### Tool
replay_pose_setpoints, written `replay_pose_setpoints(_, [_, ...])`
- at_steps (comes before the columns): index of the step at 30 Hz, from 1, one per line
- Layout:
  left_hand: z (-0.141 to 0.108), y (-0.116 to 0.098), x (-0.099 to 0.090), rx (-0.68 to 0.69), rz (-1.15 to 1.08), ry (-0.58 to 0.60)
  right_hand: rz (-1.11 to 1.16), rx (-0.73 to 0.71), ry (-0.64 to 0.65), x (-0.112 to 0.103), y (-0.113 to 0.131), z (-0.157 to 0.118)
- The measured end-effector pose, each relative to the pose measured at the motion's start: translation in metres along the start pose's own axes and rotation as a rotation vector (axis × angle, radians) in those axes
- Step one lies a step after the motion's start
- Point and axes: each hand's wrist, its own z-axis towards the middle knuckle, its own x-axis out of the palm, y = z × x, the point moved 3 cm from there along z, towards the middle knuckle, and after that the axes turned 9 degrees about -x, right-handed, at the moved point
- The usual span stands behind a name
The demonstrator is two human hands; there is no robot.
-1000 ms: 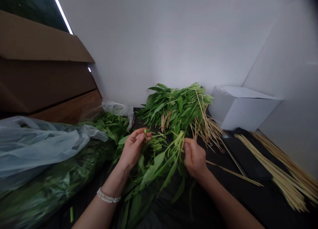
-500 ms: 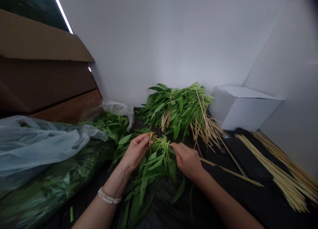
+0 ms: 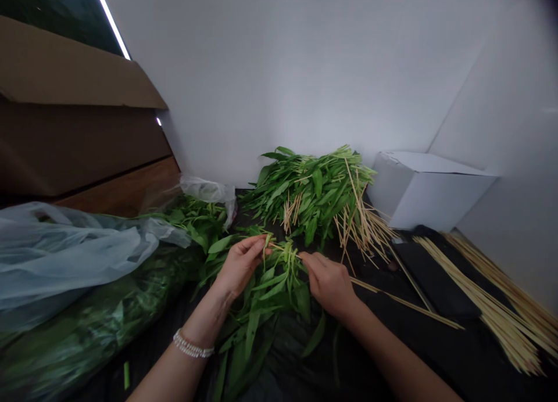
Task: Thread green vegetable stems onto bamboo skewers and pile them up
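Observation:
My left hand (image 3: 243, 264) pinches a green stem at the left tip of a thin wooden skewer. Closed around that same skewer, to the right of the threaded stems, is my right hand (image 3: 329, 281). Several green leafy stems (image 3: 288, 255) hang from the skewer between my hands, their long leaves (image 3: 268, 297) drooping over the black surface. Behind my hands lies a heap of leafy greens (image 3: 305, 187) with many skewers (image 3: 364, 222) sticking out of it.
At the left are a cardboard box (image 3: 78, 140), a clear plastic bag (image 3: 65, 257) over more greens (image 3: 126, 309), and loose leaves (image 3: 196, 216). On the right are a white box (image 3: 431, 187), a black flat object (image 3: 436, 280) and bundles of skewers (image 3: 488, 309).
The stem in my left hand has shifted very slightly to the right along the skewer tip. My right hand has hardly moved.

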Motion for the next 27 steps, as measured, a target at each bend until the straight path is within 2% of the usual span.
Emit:
replay_pose_setpoints(11, [0.0028,0.0057,-0.0013,0.050,0.114,-0.043,0.019,0.009,0.031,0.0047,0.0004,-0.0020])
replay_pose_setpoints(18, [0.0019,0.0074,-0.0005,0.068,0.150,-0.021,0.043,0.023,0.008,0.0065,0.0005,-0.0017])
replay_pose_setpoints(21, [0.0011,0.0069,-0.0006,0.055,0.185,-0.031,0.047,0.017,0.005,0.0056,0.0013,-0.0014])
replay_pose_setpoints(27, [0.0002,0.0082,0.0012,0.001,0.208,0.024,0.057,-0.001,0.011,0.0054,0.0027,-0.0020])
